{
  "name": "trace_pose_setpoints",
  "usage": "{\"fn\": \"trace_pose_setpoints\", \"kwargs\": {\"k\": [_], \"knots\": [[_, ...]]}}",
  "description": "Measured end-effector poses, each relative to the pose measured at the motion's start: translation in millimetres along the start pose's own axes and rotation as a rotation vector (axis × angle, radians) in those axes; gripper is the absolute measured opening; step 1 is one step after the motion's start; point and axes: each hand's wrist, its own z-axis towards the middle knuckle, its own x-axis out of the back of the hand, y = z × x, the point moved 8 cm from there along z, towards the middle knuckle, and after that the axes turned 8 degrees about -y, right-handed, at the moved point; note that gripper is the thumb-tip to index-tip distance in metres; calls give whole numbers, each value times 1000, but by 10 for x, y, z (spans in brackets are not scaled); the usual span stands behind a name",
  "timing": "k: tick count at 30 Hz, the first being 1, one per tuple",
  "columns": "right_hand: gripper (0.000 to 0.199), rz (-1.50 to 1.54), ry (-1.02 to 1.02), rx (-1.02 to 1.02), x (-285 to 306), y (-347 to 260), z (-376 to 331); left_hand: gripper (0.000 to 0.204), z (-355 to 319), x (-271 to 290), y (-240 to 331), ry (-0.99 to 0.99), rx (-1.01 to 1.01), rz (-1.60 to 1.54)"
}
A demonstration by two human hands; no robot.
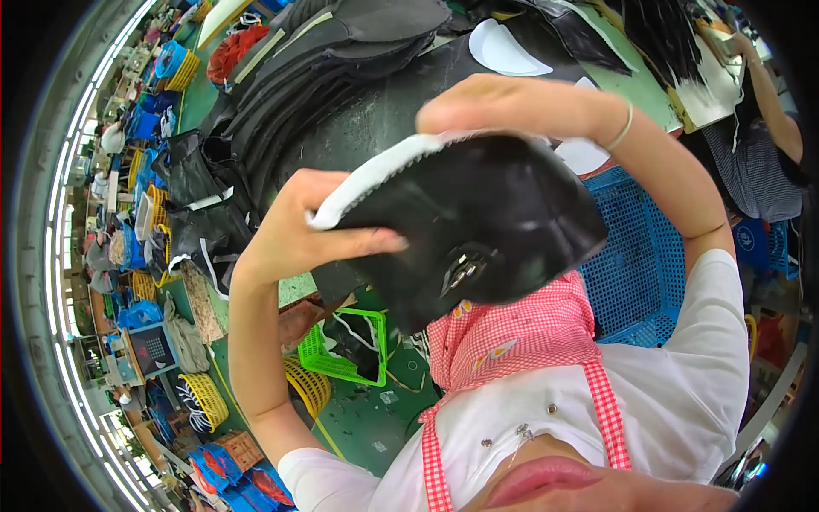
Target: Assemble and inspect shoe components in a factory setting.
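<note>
Both my hands hold up a black, leather-like piece (pixel 503 213) in front of my apron. A white strip (pixel 384 175) with a toothed, stitched-looking border runs along its curved upper edge. My left hand (pixel 311 226) grips the strip's left end, thumb laid across the black face and fingers behind. At the top, my right hand (pixel 503 107) is closed over the edge; its fingertips are partly hidden and slightly blurred. Lower on the black face is a small shiny oval detail that I cannot make out. The piece bulges and hangs loosely at its bottom.
Dark padded panels (pixel 341 55) lie stacked on the worktable, with white curved pieces (pixel 503 47) beside them. A blue crate (pixel 636 264) stands right of my apron, a green basket (pixel 380 328) on the floor at left. Another person's arm (pixel 772 102) works at far right.
</note>
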Motion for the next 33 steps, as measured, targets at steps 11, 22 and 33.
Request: {"fn": "trace_pose_setpoints", "kwargs": {"k": [11, 22, 33], "knots": [[49, 133, -251, -348, -47, 198, -46, 36, 290, -83, 90, 32, 94, -49], [34, -241, -6, 200, 184, 10, -189, 19, 434, 106, 500, 496, -247, 693], [34, 293, 1018, -188, 2987, 1527, -1949, 16, 1083, 51, 121, 443, -235, 781]]}}
